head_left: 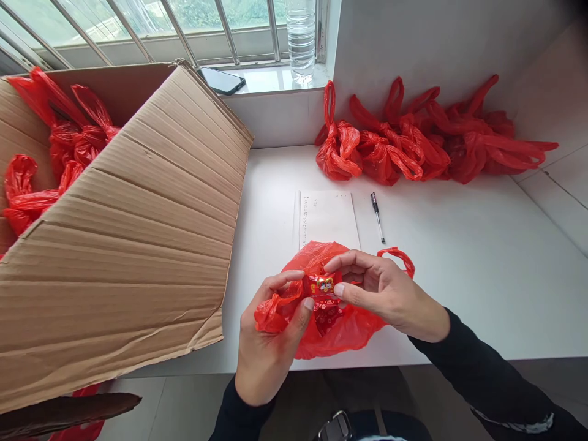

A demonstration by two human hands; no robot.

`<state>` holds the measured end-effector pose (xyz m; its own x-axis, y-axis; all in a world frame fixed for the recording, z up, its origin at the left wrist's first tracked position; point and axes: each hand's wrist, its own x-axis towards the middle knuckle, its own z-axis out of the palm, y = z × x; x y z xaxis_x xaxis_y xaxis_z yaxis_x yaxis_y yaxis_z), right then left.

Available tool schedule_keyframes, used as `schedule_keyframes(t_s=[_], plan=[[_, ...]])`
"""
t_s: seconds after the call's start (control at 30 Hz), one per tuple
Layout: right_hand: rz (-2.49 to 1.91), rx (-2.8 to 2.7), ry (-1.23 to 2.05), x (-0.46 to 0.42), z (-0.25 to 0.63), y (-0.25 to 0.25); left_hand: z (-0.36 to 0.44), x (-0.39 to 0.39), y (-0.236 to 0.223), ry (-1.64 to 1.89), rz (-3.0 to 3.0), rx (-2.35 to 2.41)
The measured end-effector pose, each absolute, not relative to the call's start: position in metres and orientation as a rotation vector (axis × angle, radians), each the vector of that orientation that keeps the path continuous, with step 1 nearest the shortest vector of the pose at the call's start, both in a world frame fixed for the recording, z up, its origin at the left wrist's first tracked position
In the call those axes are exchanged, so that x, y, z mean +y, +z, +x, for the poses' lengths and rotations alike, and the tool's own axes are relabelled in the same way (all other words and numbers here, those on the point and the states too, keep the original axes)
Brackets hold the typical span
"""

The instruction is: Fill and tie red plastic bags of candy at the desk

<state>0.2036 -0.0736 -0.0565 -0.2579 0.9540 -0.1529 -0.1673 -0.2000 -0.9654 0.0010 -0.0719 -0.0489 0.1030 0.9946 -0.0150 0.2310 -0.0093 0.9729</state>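
Both my hands hold a red plastic bag at the white table's near edge. My left hand grips the bag's left handle and rim, fingers closed. My right hand pinches a small red wrapped packet at the bag's mouth, and my left thumb and forefinger touch the same packet. More red printed packets show through the bag's plastic. One bag handle loops out past my right hand.
A large open cardboard box with red bags inside fills the left. Several tied red bags lie along the back wall. A sheet of paper and a pen lie mid-table. A phone and water bottle stand on the sill.
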Motion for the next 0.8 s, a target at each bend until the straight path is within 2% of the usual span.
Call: schedule_keyframes(t_s=[0.8], plan=[[-1.001, -1.067, 1.702, -0.0756, 0.2066, -0.0564, 0.0036, -0.0738, -0.0460, 0.932, 1.363, 1.339]])
